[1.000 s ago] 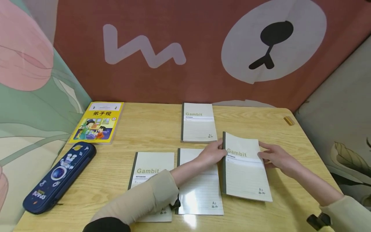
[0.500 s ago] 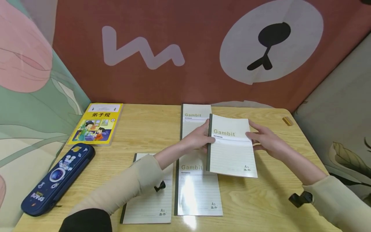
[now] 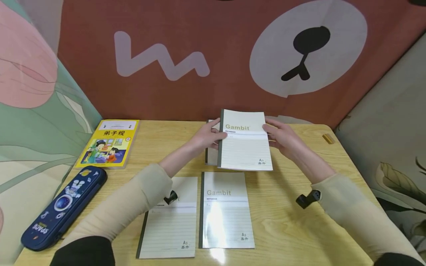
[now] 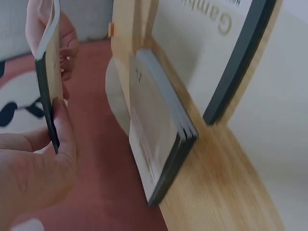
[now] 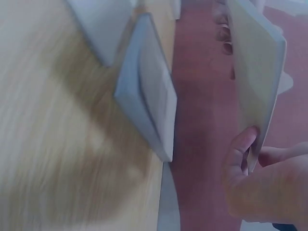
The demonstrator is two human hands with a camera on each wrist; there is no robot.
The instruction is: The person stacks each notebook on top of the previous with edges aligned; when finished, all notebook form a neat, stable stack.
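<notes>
Both hands hold a white Gambit notebook with a dark spine, raised above the far part of the table. My left hand pinches its spine side, thumb on the cover. The opposite edge is gripped by my right hand, as the right wrist view also shows with thumb and fingers on either face of the notebook. Below it lies a small stack of notebooks, mostly hidden in the head view. Nearer me, two more Gambit notebooks lie side by side, a left one and a right one.
A yellow picture-covered book lies at the table's back left, with a dark blue space-themed pencil case in front of it. A small golden-brown block sits near the back right corner. A red patterned wall borders the far edge.
The held notebook has moved left and away from me, from the right of the near notebooks to over the far stack. Both hands have moved along with it, keeping their grip.
</notes>
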